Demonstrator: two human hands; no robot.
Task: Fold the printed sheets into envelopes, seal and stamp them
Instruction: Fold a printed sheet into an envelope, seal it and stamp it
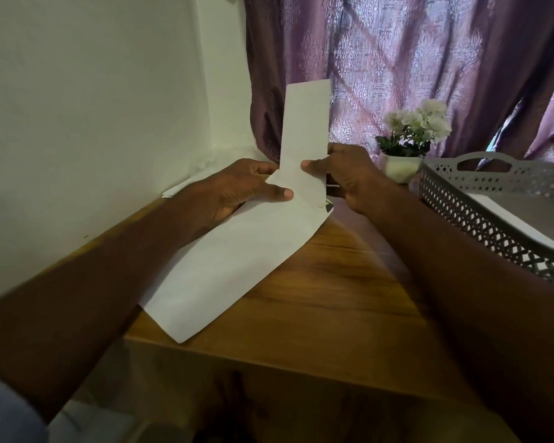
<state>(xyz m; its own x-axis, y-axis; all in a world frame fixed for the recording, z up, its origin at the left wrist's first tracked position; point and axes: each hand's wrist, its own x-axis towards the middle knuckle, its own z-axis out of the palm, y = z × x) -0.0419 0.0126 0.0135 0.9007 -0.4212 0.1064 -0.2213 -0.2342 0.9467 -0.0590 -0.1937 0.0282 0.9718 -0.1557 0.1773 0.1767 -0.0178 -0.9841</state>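
Wooden table [333, 282] is bearing a grey lattice tray [493, 225] at right. White sheet [237, 257] is lying across the table's left side, its far strip standing upright. Left hand [234, 190] and right hand [346, 174] are each pinching the sheet at the fold, thumbs on top.

This looks like a room in a home, with a corner used as a small desk. A wooden table [317, 282] stands against a plain pale wall [93, 107]. Behind the table hangs a patterned purple curtain [397, 59]; at the table's far edge sits a small white pot of flowers [411, 135], and on its right side a grey lattice tray [480, 199].
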